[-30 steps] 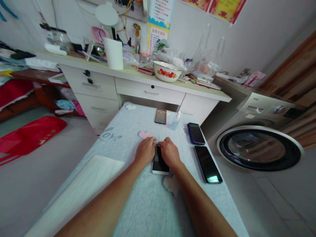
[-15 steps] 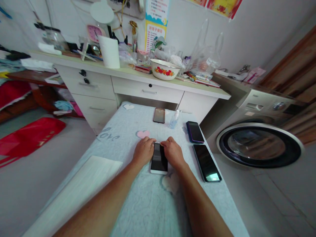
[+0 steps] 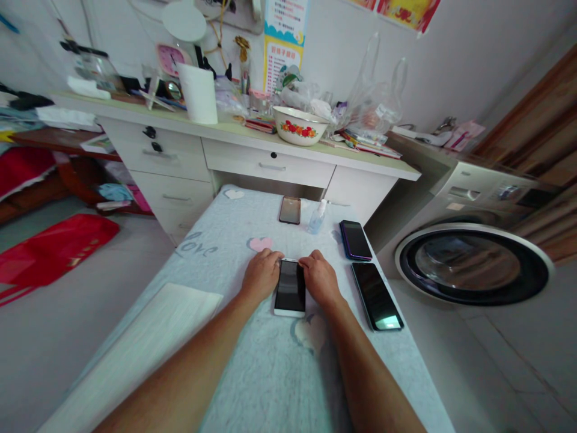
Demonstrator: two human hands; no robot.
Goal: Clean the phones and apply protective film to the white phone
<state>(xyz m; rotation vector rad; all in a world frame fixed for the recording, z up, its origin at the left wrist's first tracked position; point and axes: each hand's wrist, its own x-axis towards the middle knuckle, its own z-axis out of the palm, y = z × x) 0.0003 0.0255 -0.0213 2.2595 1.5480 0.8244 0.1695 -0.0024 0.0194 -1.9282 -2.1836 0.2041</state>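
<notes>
A white-framed smartphone [image 3: 290, 290] lies flat on the cloth-covered table [image 3: 252, 367], its dark screen facing up. At its top left corner, my left hand [image 3: 261, 275] is closed, with thumb and fingers on the edge. My right hand [image 3: 320, 278] grips the top right corner with curled fingers. Whether a thin film lies on the glass, I cannot tell. To the right rest a dark phone with a purple-blue edge [image 3: 356, 240] and a larger black phone [image 3: 377, 296]. Beyond my hands are another phone-shaped item [image 3: 290, 210] and a small clear spray bottle [image 3: 317, 218].
A folded white cloth or paper strip [image 3: 148, 349] lies along the table's left side. Behind stands a white desk [image 3: 265, 165] bearing a flowered bowl [image 3: 301, 127] and a paper roll [image 3: 197, 95]. A washing machine [image 3: 469, 198] stands right; a red bag [image 3: 58, 249] lies on the floor.
My right hand has shifted slightly right, from over the top of the screen to the phone's corner, uncovering more of the screen. My left hand has barely moved.
</notes>
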